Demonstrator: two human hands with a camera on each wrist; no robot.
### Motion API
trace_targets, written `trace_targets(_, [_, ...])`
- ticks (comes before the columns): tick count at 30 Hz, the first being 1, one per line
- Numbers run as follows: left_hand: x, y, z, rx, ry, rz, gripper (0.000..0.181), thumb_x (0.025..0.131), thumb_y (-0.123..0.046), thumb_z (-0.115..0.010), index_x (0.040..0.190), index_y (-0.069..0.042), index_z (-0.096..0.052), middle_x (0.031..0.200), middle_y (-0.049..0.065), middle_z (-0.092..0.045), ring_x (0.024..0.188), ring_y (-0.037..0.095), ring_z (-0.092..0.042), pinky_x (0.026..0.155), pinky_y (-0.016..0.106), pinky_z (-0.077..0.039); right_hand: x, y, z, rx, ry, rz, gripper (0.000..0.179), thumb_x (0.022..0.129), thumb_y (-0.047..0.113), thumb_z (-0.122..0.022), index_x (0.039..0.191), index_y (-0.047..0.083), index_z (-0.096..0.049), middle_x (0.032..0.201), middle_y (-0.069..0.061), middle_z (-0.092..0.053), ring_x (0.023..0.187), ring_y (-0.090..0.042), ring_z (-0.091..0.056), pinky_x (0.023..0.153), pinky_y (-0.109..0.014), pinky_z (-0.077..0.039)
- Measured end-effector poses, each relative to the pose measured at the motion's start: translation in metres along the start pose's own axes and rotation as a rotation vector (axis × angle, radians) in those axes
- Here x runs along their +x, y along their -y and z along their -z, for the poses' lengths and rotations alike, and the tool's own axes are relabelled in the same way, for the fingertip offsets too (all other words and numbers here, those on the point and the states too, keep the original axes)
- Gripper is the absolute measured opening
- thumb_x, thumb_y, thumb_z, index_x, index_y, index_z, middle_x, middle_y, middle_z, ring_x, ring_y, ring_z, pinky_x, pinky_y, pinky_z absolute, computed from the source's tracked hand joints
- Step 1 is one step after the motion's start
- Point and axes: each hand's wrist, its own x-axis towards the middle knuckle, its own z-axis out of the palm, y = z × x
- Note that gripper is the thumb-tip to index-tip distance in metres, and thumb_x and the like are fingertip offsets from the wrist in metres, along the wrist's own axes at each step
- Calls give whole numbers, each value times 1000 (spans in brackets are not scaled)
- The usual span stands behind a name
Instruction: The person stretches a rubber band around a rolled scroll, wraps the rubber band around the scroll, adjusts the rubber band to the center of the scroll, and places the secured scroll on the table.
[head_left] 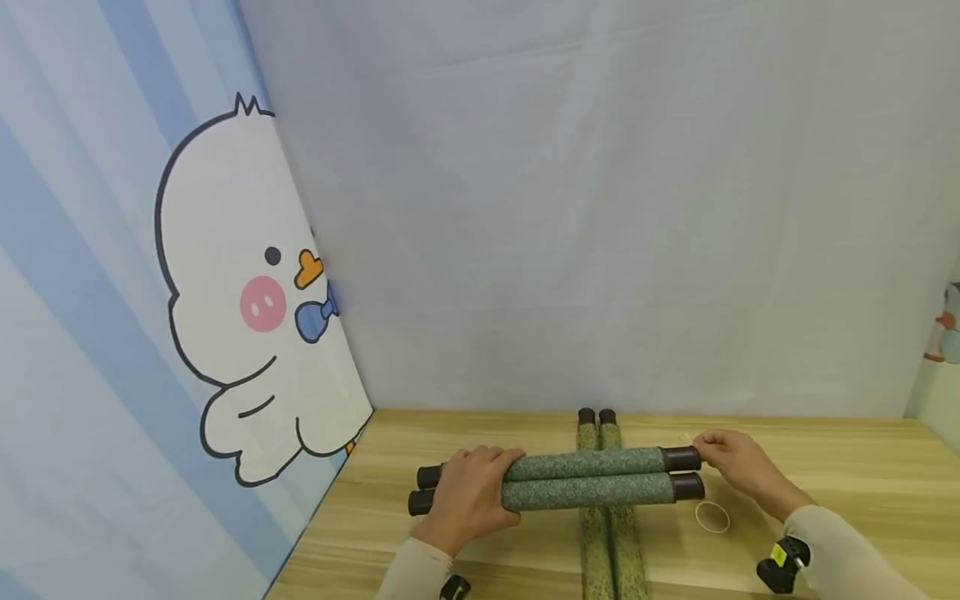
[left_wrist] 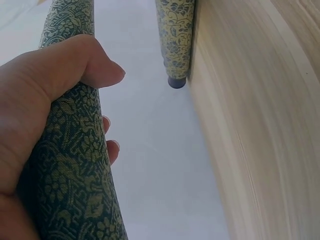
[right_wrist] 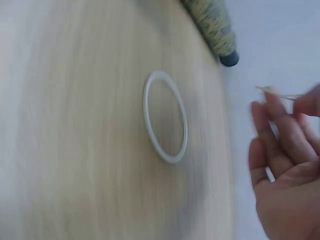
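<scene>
Two green scrolls (head_left: 592, 490) lay side by side in the left hand (head_left: 468, 492), which gripped both, presumably so neither rolled apart. At their dark ends, the right hand (head_left: 738, 462) pinched a thin pale strand (right_wrist: 281, 95). Nearby, below that hand, a white ring (right_wrist: 147, 112) rested on the worktop (head_left: 360, 508); between both hands, yellowish scrolls (head_left: 597, 550) ran crosswise underneath

- Wood-grain tabletop (head_left: 847, 454) below the grip
- Creased grey-white backdrop (head_left: 637, 208) beyond it
- Blue-striped panel (head_left: 67, 375) to its left, printed with a white cartoon bird (head_left: 213, 217)
</scene>
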Motion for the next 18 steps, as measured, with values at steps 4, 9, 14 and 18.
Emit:
trace_targets(4, [-2,0,-1,7,13,-5,84,65,-49,-94,138,-22,-63,116,-5,-69,100,16,-65,88,43,-53,-7,0,2,258,-70,-95,38,109,27,-50,117,-8,-62,103,-6,-71,98,-9,-63,93,-40,-53])
trace_targets(9, [-6,3,-3,25,13,-7,83,64,-49,-94,136,-23,-63,116,-6,-69,99,16,-65,86,41,-53,-12,0,3,603,-122,-79,32,108,22,-51,127,-4,-52,95,0,-72,89,-6,-66,85,-25,-54])
trace_targets(14, [-7,2,-5,9,9,-18,83,64,-48,-94,137,-23,-63,117,-6,-69,100,17,-65,87,42,-53,-18,-3,4,985,-139,-4,11,107,12,-52,117,11,-55,92,1,-68,81,-10,-67,82,-23,-55])
trace_targets(18, [-6,2,-5,6,9,-21,83,64,-48,-94,137,-22,-63,117,-5,-69,102,17,-65,89,44,-53,-22,1,2,1092,-232,82,8,105,5,-53,112,7,-57,91,-1,-71,85,-12,-71,84,-23,-55])
